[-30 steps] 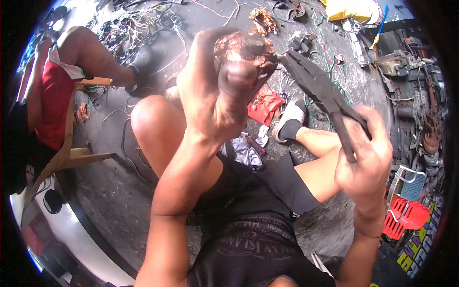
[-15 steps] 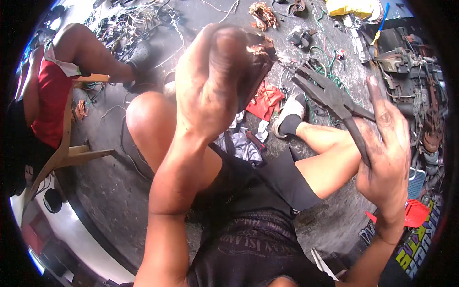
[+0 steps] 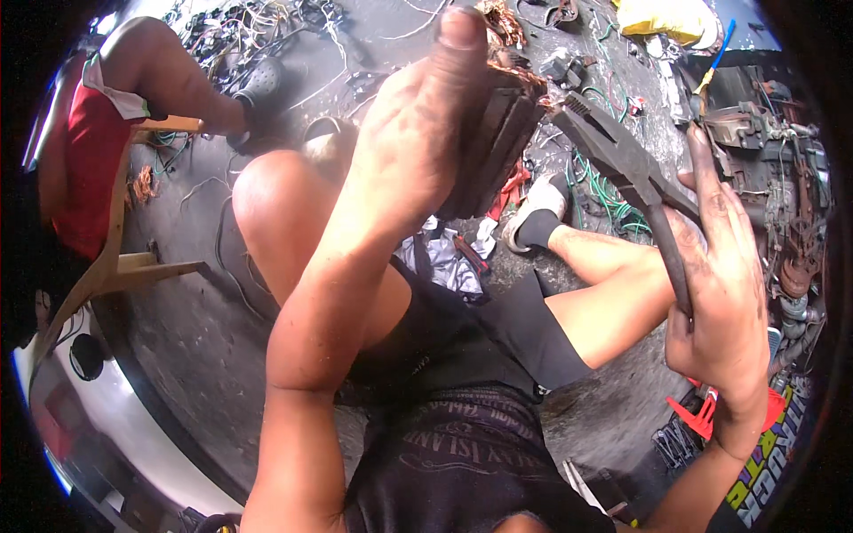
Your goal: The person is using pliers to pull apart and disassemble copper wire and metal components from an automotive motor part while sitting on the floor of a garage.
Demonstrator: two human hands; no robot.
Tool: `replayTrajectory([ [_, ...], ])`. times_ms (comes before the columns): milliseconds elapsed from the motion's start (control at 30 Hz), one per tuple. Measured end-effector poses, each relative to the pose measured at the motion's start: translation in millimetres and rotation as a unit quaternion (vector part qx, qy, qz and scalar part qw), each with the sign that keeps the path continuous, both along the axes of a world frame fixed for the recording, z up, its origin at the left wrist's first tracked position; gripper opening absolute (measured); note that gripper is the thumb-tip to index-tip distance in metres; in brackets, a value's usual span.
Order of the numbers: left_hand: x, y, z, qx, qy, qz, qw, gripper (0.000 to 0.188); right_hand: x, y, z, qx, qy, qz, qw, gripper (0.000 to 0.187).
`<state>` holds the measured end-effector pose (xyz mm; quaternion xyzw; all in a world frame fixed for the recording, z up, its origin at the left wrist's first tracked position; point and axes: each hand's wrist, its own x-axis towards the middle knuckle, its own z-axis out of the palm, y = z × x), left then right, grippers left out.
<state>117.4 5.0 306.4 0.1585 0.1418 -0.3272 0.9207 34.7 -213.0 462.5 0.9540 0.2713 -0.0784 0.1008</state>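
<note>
In front of me, my left hand (image 3: 404, 147) is closed around a dark, ridged metal block (image 3: 491, 147), thumb pointing up. Frayed copper strands (image 3: 522, 75) stick out along the block's upper end. My right hand (image 3: 724, 275) holds a pair of dark pliers (image 3: 617, 164) by the handles, its index finger stretched out past them. The jaw tips are beside the copper at the block's right corner; whether they pinch a strand is too small to tell. Most of my left fingers are hidden behind the block.
A copper wire bundle (image 3: 503, 22) and tangled cables (image 3: 267, 31) lie on the floor ahead. Green wires (image 3: 604, 191) are beyond my right foot. Metal parts (image 3: 782, 178) pile up on the right, near a red plastic piece (image 3: 697, 413). Another person's leg (image 3: 169, 75) is at left.
My left hand has turned and raised the block up and to the right, so more of its ridged side shows. The pliers remain in my right hand, close to the copper.
</note>
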Motion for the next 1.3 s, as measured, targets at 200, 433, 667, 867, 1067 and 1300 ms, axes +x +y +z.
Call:
replayTrajectory([
  [200, -6.6, 17.6, 36.0, 0.346, -0.273, -0.047, 0.896, 0.071, 4.7, -2.6, 5.2, 0.028, 0.075, -0.005, 0.997, 0.074],
  [433, -2.0, -2.6, 73.0, 0.405, -0.072, -0.032, 0.911, 0.07, 11.3, -1.5, 13.3, 0.054, 0.169, -0.013, 0.984, 0.084],
  [667, -6.5, 11.3, 0.1, 0.37, -0.386, 0.057, 0.843, 0.058, 14.9, -23.9, 1.0, 0.192, 0.126, 0.048, 0.972, 0.077],
  [867, -9.7, 6.8, 2.4, 0.468, -0.461, 0.078, 0.75, 0.063, 7.0, -28.5, 0.7, 0.159, 0.046, -0.127, 0.978, 0.072],
  [1067, -7.3, -0.5, 10.2, 0.288, -0.339, 0.112, 0.889, 0.046, 19.5, -5.3, -35.7, 0.214, 0.182, -0.203, 0.938, 0.052],
  [1300, 6.6, -26.0, 8.8, 0.057, -0.163, 0.15, 0.973, 0.064, 27.6, 43.3, -155.8, 0.485, -0.052, -0.178, 0.855, 0.039],
])
